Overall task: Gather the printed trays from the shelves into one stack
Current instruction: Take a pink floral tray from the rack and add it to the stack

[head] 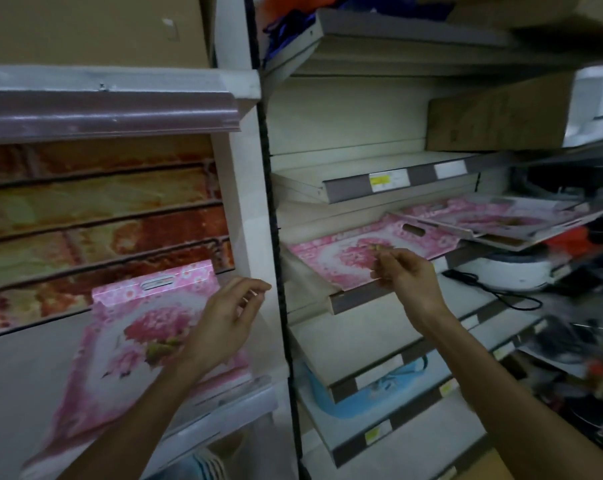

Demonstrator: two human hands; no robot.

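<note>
Leaning upright on the left shelf, one pink floral tray (120,341) is partly hidden behind the left hand (223,323), whose loosely spread grip holds nothing. The right hand (404,271), fingers loosely curled and apparently empty, hovers over a second tray (327,258); a third tray (483,216) lies blurred behind.

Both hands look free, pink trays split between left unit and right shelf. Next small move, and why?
Probably bring the right hand down to grip the near edge of the pink tray on the right shelf. That hand hovers over the edge with loosely curled fingers and holds nothing, while another pink tray leaning in the left unit sits by the left hand, a likely stack base.
</note>
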